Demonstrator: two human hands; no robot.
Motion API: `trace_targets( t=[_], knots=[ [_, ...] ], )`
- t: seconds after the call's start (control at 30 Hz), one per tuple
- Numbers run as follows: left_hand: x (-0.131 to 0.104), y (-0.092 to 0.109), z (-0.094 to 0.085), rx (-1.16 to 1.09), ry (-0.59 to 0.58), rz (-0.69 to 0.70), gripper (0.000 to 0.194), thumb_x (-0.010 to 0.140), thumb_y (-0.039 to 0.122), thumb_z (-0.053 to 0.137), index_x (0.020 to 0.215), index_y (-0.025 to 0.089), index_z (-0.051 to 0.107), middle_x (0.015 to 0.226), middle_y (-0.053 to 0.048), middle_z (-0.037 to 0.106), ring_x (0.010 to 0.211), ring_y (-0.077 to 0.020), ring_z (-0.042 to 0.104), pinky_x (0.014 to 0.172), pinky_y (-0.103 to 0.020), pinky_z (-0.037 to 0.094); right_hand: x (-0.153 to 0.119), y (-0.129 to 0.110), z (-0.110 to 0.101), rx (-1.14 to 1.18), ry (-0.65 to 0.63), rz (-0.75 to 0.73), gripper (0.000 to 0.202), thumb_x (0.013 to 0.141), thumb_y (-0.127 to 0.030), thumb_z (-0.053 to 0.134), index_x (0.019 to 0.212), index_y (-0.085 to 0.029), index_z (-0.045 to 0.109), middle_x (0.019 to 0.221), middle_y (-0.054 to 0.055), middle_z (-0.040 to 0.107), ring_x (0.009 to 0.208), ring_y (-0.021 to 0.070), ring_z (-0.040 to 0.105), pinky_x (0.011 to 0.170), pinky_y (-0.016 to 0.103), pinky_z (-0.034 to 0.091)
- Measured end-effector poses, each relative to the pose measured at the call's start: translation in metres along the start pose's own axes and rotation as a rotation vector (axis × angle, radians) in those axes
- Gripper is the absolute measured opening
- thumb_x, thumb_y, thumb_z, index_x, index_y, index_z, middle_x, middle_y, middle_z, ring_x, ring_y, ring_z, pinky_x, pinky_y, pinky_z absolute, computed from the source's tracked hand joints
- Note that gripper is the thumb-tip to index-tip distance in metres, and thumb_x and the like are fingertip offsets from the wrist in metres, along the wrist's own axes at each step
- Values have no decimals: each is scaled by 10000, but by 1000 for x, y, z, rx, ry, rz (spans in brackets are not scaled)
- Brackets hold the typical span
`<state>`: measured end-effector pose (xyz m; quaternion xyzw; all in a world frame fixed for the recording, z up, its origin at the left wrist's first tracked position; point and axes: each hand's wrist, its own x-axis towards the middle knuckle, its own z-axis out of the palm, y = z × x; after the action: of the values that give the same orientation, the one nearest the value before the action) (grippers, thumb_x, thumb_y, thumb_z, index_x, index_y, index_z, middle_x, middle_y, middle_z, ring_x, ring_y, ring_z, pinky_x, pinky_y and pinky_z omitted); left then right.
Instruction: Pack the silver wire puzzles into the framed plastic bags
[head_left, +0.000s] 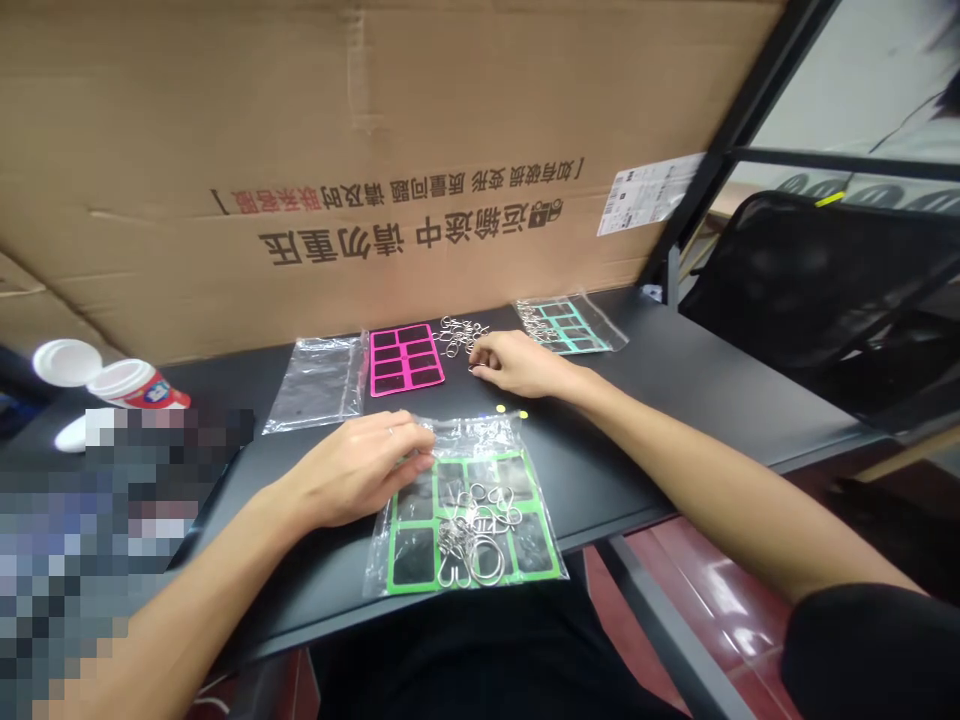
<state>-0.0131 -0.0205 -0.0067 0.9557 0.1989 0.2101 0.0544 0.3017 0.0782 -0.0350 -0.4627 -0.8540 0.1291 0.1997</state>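
Cardboard wall point(450, 110) is blocking the rear. Bare tabletop point(705, 385) is lying open beyond the R forearm point(675, 450), R of the teal-grid bag point(576, 330). R hand point(521, 362) is filling the gap btwn that bag & pink grid point(406, 362), w/ metal rings point(457, 338) behind. L hand point(367, 465) & green-grid bag point(412, 555) are obstructing the near ctr.

Under the right fingers point(484, 350) we saw the dark tabletop point(701, 365), and beyond them a broad cardboard sheet point(420, 90) with upside-down print point(495, 228) and, farther right, a white label point(649, 195). Well to the left of the left fingers point(412, 437) we noticed a red-and-white tub point(160, 390), a round white lid point(67, 362) beside its top. Far right of the right fingers we had a dark metal post point(771, 80) and a black chair point(817, 260), with reddish floor point(679, 560) showing lower down.
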Motion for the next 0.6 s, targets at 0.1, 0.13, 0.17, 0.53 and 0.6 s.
trace_targets(
  t=[0.1, 0.13, 0.17, 0.53, 0.6],
  knots=[
    [0, 0, 1, -3, -10, -3, 116, 1141, 252, 507, 1154, 219, 617, 962, -34, 697, 831, -184, 690, 750, -306, 563, -1, 1, -5, 123, -42, 45, 122, 928, -201, 783, 1044, -183, 819, 890, 45, 813, 802, 194, 737, 762, 309, 537],
    [0, 0, 1, -2, -13, -3, 115, 1144, 256, 506, 1153, 219, 614, 964, -34, 696, 833, -184, 690, 751, -305, 562, -1, 1, -6, 148, -46, 42, 124, 915, -201, 790, 1031, -191, 833, 894, 40, 822, 803, 193, 744, 763, 310, 540],
    [0, -1, 1, -1, -15, -4, 115, 1146, 258, 503, 1155, 218, 610, 967, -33, 695, 835, -184, 690, 752, -304, 561, -2, 1, -6, 178, -46, 34, 121, 910, -205, 791, 1018, -199, 846, 902, 38, 831, 809, 194, 753, 768, 314, 546],
    [-1, -1, 0, 13, -27, -7, 116, 1157, 263, 491, 1159, 220, 599, 964, -27, 683, 833, -180, 677, 754, -305, 548, -20, -36, -30, 789, -541, -234, 377, 933, -412, 830, 1223, -172, 848, 1054, 88, 865, 727, 147, 731, 698, 287, 605],
    [-1, 0, 0, 14, -24, -9, 113, 1156, 265, 493, 1158, 219, 597, 965, -26, 681, 835, -179, 676, 756, -303, 548, -16, -21, -27, 703, -301, -171, 318, 990, -396, 760, 1199, -169, 838, 1083, 93, 861, 715, 147, 703, 712, 310, 605]
  ],
)
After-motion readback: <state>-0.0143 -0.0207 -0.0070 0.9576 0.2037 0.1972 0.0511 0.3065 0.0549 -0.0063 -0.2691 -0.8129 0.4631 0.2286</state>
